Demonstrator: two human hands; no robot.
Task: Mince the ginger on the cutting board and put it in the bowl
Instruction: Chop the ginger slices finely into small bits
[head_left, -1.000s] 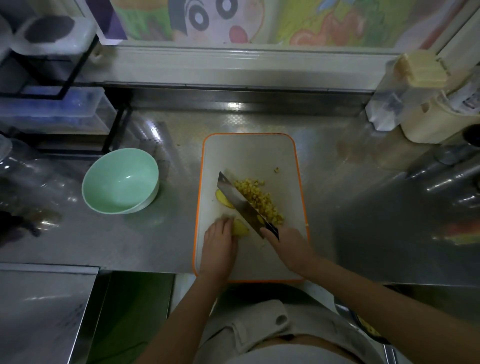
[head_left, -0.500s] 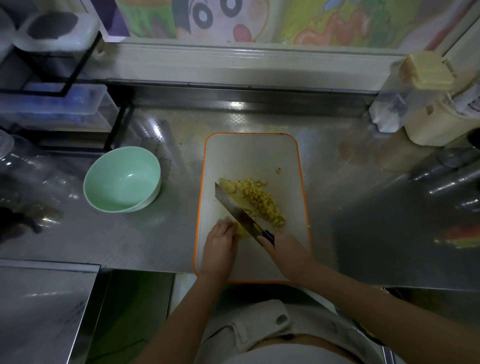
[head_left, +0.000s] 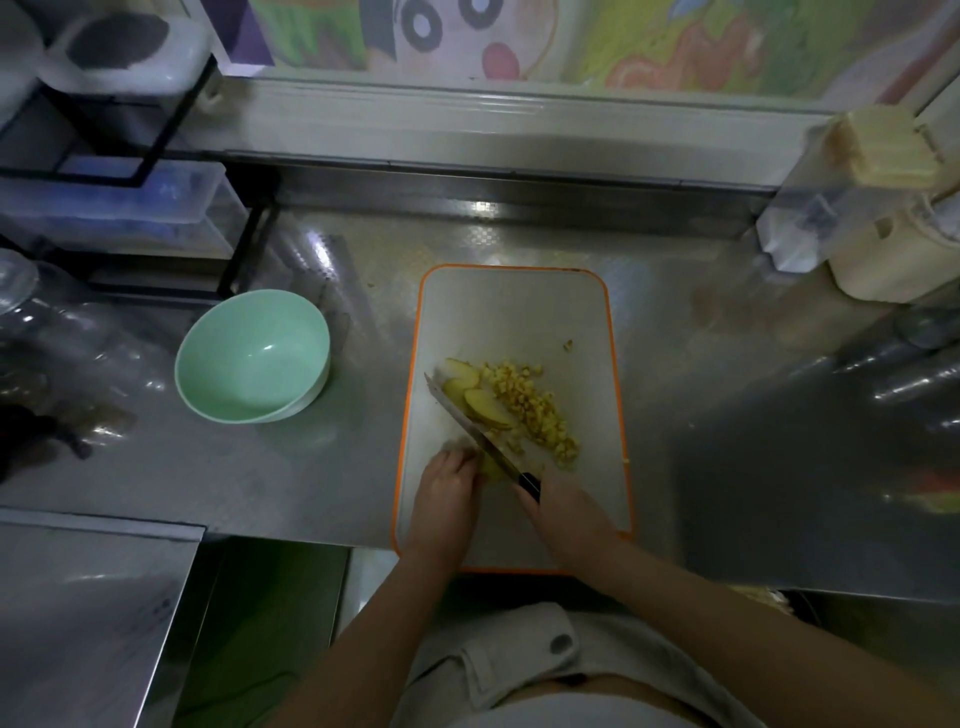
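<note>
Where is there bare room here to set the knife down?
Free: the steel counter between the green bowl and the cutting board, the counter right of the board, and the board's far half. Crowded: the board's near half, where the left hand, right hand, knife, ginger slices and minced ginger sit together.

A black rack (head_left: 244, 249) with clear boxes (head_left: 119, 208) stands at ten o'clock on the steel desk (head_left: 727, 415), a cream container (head_left: 893, 254) at two.

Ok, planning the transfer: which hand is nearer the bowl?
Left. The left hand lies right of the bowl; the right hand, gripping the knife, is farther right.
</note>
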